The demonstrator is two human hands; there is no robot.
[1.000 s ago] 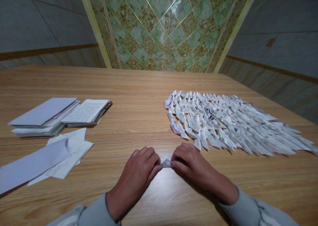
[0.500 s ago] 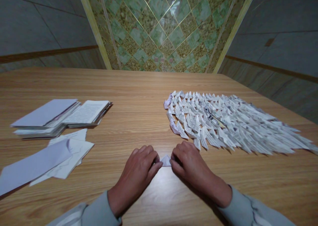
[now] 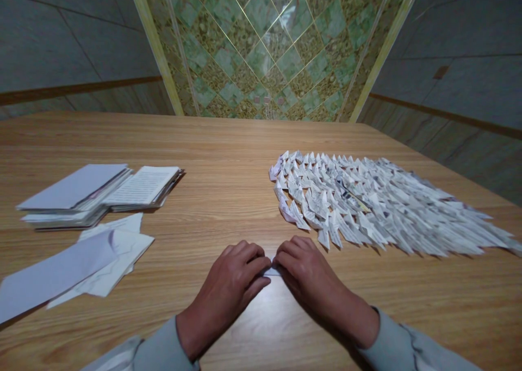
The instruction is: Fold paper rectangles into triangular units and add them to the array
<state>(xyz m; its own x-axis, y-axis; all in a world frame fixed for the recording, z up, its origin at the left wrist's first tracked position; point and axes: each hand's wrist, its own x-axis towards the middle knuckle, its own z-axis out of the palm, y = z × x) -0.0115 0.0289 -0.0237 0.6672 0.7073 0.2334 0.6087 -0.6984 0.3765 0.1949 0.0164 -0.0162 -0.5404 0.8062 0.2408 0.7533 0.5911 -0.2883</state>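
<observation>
A small piece of folded white paper (image 3: 271,271) lies on the wooden table (image 3: 228,137), mostly hidden between my hands. My left hand (image 3: 228,286) holds its left end with the fingertips, and my right hand (image 3: 305,273) holds the other end. Both hands rest low over the tabletop, with their fingertips almost meeting. Just beyond my right hand spreads a large mass of small folded printed-paper pieces (image 3: 367,202), laid in overlapping rows. Its near tips stand a little way from my right fingers.
At the left lie stacks of cut paper and an open printed booklet (image 3: 98,194). Nearer my left hand are loose white sheets (image 3: 93,262). Green patterned tiling (image 3: 261,50) and grey wall panels (image 3: 69,44) rise behind the table.
My hands have come closer together over the paper, which now looks flatter and is more hidden. The view has shifted slightly, and the other paper on the table has not moved.
</observation>
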